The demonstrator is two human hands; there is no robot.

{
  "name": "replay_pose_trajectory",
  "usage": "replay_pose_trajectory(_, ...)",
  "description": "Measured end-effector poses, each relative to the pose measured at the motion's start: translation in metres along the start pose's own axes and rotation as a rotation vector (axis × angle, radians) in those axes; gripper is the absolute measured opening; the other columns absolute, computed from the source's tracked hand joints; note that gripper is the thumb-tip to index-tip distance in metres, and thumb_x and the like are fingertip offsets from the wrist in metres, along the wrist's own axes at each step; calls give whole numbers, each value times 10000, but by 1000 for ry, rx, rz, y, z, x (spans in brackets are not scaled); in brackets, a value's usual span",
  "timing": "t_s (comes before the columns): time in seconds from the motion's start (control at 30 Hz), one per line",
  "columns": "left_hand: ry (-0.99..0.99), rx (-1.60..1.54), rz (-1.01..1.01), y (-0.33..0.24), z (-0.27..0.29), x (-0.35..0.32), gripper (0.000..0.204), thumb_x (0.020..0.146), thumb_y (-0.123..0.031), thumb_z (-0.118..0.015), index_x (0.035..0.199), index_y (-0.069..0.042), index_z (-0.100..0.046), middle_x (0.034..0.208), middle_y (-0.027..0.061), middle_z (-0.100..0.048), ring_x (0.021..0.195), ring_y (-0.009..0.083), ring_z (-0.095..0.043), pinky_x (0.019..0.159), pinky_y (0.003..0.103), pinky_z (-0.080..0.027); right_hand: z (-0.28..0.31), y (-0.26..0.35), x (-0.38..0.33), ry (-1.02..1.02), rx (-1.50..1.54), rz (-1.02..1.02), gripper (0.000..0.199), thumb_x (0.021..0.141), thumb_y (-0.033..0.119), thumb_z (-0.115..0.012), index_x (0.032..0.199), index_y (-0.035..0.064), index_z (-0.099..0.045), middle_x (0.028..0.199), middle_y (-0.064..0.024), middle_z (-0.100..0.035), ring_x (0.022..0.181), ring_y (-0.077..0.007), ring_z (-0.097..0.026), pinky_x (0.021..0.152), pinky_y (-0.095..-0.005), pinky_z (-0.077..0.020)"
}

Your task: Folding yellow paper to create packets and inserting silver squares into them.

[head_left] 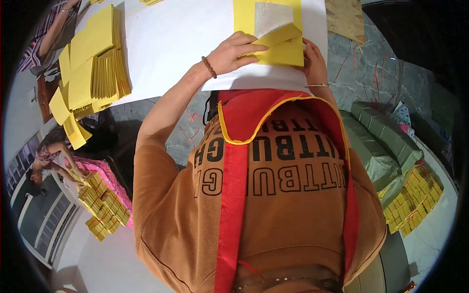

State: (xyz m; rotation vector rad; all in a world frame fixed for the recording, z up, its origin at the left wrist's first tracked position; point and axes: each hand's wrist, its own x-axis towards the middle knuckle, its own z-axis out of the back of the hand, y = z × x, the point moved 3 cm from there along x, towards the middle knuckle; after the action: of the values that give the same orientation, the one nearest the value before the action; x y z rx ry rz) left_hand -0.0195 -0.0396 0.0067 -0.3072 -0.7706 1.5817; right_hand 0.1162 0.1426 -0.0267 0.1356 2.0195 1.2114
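I see one yellow sheet [282, 56] near the right edge of the white worktop [181, 29], with one silver patch [269, 15] and one folded strip [281, 35] slanting across it. Of two hands, my left grip [238, 51] has its fingers at the strip's left end; my right grip [315, 59] is at the sheet's right edge, partly hidden. Whether either is closed, I cannot tell. One heap of yellow paper [93, 39] lies at the worktop's left.
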Motion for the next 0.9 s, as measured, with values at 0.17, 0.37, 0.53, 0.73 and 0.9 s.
replay_pose_trajectory(0.17,-62,-26,14,1,0,-3,229,812,-163,-588,1035,-119,-612,956,100,-562,912,258,-512,792,345,-444,1,-2,1,12,-17,3,368,929,328,-394,1196,80,-444,1012,-98,-588,850,-182,-608,664,-312,-516)
replay_pose_trajectory(0.37,-77,-18,213,-3,-1,-1,243,823,-71,-510,1048,-112,-594,997,139,-548,893,276,-533,733,348,-473,1,-2,0,-23,-9,-6,328,913,243,-445,1203,89,-441,987,-84,-596,827,-175,-611,649,-311,-513)
replay_pose_trajectory(0.53,-57,227,-109,-6,-3,3,321,804,-80,-532,1121,-126,-554,1099,131,-505,908,274,-511,780,351,-454,2,-6,2,16,4,2,327,890,147,-469,1210,89,-436,979,-90,-598,822,-181,-611,685,-335,-525)
replay_pose_trajectory(0.73,-20,109,-59,-6,-2,0,387,749,-222,-649,1121,-155,-566,1094,96,-513,900,256,-472,832,337,-421,3,-6,2,28,-9,14,330,891,153,-469,1212,84,-435,980,-103,-596,828,-181,-610,676,-337,-532)
replay_pose_trajectory(0.9,8,39,-31,-1,0,1,416,742,-265,-659,1129,-149,-560,1063,88,-526,913,255,-473,820,344,-425,2,-3,0,23,-35,17,325,894,179,-469,1203,81,-441,983,-99,-596,828,-179,-609,674,-327,-531)
